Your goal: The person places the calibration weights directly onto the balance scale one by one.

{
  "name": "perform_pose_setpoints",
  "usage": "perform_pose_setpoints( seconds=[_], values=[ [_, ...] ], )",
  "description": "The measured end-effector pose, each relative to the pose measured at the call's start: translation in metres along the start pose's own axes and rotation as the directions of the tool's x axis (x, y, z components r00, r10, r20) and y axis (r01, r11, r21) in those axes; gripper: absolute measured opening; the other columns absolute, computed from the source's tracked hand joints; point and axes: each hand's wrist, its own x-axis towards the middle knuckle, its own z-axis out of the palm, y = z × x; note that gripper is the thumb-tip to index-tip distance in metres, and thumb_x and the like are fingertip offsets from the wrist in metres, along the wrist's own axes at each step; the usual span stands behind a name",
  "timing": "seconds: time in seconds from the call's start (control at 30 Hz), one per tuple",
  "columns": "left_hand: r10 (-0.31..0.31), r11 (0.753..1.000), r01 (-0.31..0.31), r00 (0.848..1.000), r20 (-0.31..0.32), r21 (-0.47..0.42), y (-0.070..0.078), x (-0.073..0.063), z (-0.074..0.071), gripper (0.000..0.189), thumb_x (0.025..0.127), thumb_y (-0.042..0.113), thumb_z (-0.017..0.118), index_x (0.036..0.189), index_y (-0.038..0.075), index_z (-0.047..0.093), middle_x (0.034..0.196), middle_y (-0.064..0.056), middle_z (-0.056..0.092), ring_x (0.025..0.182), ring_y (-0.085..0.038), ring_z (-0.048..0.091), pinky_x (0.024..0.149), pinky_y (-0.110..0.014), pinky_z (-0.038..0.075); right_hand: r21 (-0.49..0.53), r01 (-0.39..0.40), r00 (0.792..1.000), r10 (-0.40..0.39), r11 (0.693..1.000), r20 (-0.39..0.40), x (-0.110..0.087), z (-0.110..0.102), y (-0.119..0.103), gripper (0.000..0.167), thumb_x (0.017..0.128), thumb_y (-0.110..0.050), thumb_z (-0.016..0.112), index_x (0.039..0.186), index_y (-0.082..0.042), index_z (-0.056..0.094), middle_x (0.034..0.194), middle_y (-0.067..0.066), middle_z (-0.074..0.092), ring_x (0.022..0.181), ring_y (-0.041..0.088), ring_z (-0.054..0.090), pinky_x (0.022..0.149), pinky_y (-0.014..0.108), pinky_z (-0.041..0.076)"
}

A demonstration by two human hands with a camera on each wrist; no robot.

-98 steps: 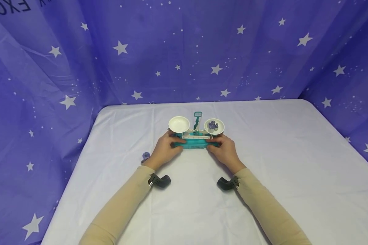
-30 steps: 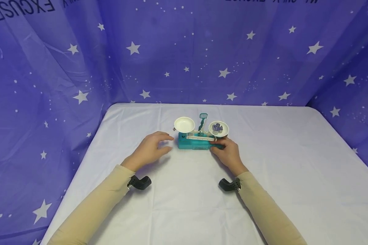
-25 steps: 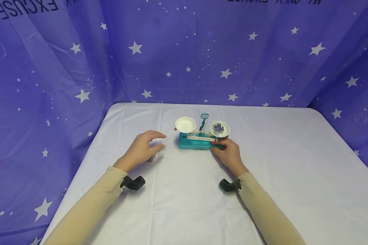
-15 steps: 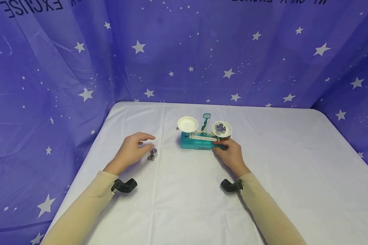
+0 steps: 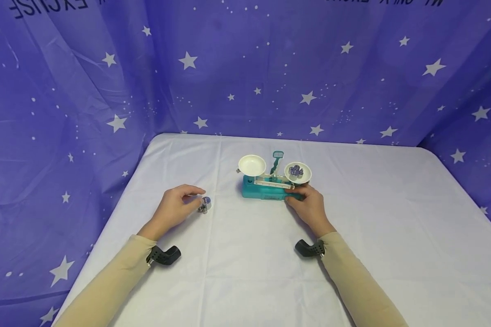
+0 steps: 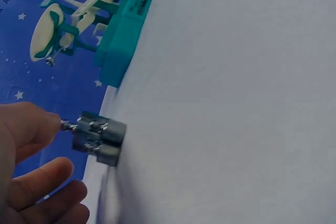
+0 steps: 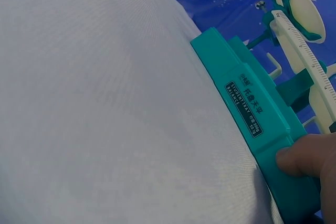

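Observation:
A teal tray balance (image 5: 263, 193) stands mid-table, its beam sloping down to the right. Its left white pan (image 5: 252, 165) has nothing on it; several metal weights (image 5: 296, 171) sit on the right pan (image 5: 308, 175). My right hand (image 5: 308, 210) grips the base's right end, thumb (image 7: 299, 156) on the front face and fingers mostly hidden behind. Left of the balance, my left hand (image 5: 173, 209) is at a small group of knobbed metal weights (image 5: 205, 204). In the left wrist view, a fingertip meets the knob of one weight (image 6: 107, 128), while the other fingers hang loosely curled.
White cloth covers the table (image 5: 245, 272). A purple-blue curtain (image 5: 245, 68) with white stars stands behind it and at both sides. A black curved piece (image 5: 165, 255) is fixed at the left wrist, and a similar black piece (image 5: 308, 248) at the right.
My left hand has let go of the balance's left end and moved left to the loose weights. The right hand keeps its grip on the base. The view has shifted slightly.

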Motion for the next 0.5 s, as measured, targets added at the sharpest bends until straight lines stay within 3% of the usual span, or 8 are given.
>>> perform_pose_setpoints(
  seconds=[0.23, 0.5],
  values=[
    [0.013, 1.0, -0.013, 0.999, -0.031, -0.005, 0.001, -0.004, 0.01, 0.017, 0.084, 0.01, 0.078, 0.101, 0.01, 0.079, 0.108, -0.011, 0.077, 0.1, -0.03, 0.072, 0.088, -0.047, 0.059, -0.005, -0.004, 1.0, 0.004, 1.0, -0.001, 0.0, 0.001, 0.0, 0.021, 0.08, -0.001, 0.076, 0.101, 0.0, 0.079, 0.116, 0.021, 0.072, 0.121, 0.039, 0.064, 0.107, 0.05, 0.051],
    [-0.033, 0.999, 0.034, 0.999, -0.035, 0.013, 0.004, -0.005, 0.014, 0.018, 0.083, 0.011, 0.078, 0.101, 0.007, 0.08, 0.1, -0.011, 0.079, 0.096, -0.029, 0.074, 0.087, -0.046, 0.058, 0.004, -0.005, 1.0, 0.005, 1.0, -0.003, 0.001, 0.001, -0.001, 0.021, 0.079, -0.001, 0.076, 0.1, 0.001, 0.079, 0.116, 0.021, 0.072, 0.121, 0.039, 0.064, 0.107, 0.05, 0.052]
  ],
)
